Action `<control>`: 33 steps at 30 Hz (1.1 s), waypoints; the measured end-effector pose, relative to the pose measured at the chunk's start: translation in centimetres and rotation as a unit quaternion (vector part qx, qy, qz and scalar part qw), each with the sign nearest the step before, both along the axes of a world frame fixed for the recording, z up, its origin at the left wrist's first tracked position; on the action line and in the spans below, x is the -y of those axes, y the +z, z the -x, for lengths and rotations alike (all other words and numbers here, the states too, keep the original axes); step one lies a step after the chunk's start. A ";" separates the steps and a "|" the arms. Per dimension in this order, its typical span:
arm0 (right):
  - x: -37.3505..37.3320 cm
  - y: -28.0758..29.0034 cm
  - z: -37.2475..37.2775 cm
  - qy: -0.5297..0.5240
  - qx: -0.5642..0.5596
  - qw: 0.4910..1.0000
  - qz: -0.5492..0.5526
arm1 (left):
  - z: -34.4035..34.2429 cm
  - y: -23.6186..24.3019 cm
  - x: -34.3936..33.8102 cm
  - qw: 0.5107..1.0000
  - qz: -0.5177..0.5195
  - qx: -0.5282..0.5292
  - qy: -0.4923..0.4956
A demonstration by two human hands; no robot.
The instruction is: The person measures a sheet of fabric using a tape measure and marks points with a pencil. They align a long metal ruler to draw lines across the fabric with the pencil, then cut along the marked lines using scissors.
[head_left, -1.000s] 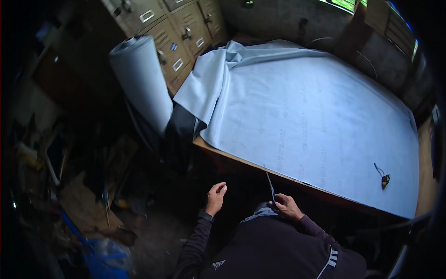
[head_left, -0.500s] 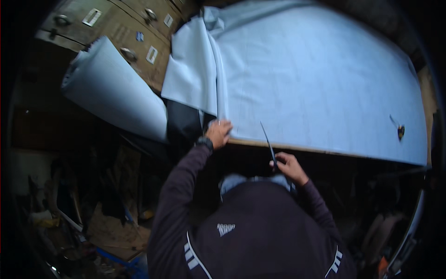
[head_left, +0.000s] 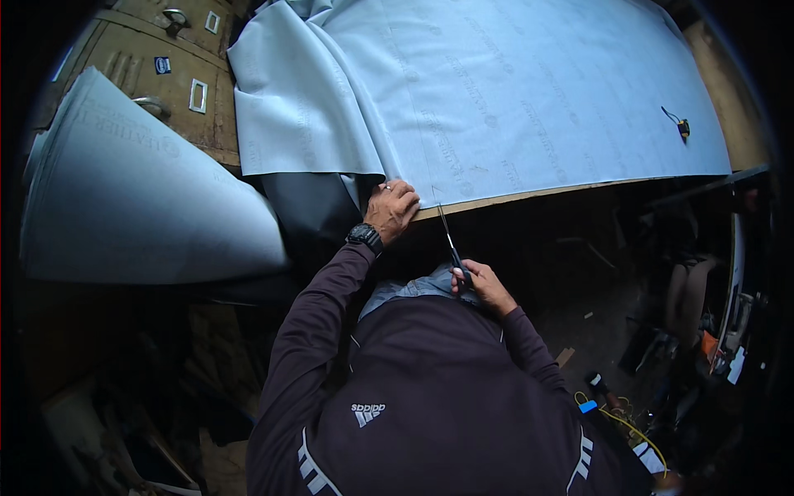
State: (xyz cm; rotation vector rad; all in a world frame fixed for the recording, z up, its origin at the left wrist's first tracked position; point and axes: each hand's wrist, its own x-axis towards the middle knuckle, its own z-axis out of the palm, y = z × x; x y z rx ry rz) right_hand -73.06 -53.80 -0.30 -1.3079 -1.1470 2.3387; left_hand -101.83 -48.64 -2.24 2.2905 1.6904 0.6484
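Note:
A wide sheet of pale blue-backed material (head_left: 529, 99), with faint printing and a black underside, covers the table. My left hand (head_left: 392, 211) is closed on its gathered fold at the near table edge. My right hand (head_left: 486, 288) holds a pair of scissors (head_left: 447, 234) by the dark handles. Their thin blades point away from me, tips at the sheet's near edge, just right of my left hand. How far the blades are apart is hard to make out. The black underside (head_left: 310, 207) shows where the material hangs left of my left hand.
A large roll of the material (head_left: 149, 190) slants at the left, beside a wooden cabinet (head_left: 124, 58) with metal handles. A small yellow-and-black tape measure (head_left: 683, 128) lies on the sheet's right side. A yellow cord (head_left: 637, 431) and clutter lie on the floor at lower right.
My view has shifted, so the table sits higher. The scissors have come closer to my left hand, their tips now at the sheet's near edge. My left hand still holds the fold.

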 end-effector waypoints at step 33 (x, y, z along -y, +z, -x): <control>-0.9 -2.2 3.9 -0.059 0.017 0.997 -0.042 | 0.1 -1.0 0.2 0.997 -0.010 0.068 0.035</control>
